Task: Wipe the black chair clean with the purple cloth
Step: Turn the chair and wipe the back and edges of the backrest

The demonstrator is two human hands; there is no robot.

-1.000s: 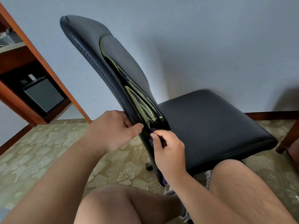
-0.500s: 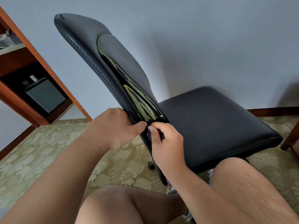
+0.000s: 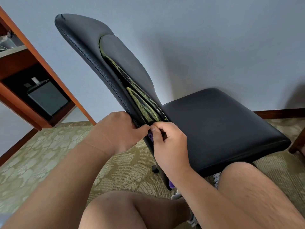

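At the left our left hand (image 3: 118, 131) is curled around the lower rear edge of the black chair (image 3: 214, 129) back, thumb stretched toward the other hand, steadying it. We judge the back to be stiff and padded, with a smooth leather-like skin that could slip under a loose grip, so the stitched edge where the left hand sits is the sound place to brace; the chair stands on the carpeted floor (image 3: 41, 154), and a caster shows beneath it, so it may roll if pushed hard. Just right of that, our right hand (image 3: 170, 146) is closed, pinching the purple cloth (image 3: 150, 137) against the narrow glossy slot near the bottom of the back; only a scrap of cloth shows by the thumb, and another bit below the wrist. The cloth looks soft and limp, so we think it best kept bunched under the fingertips. Further right, the wide seat lies untouched.
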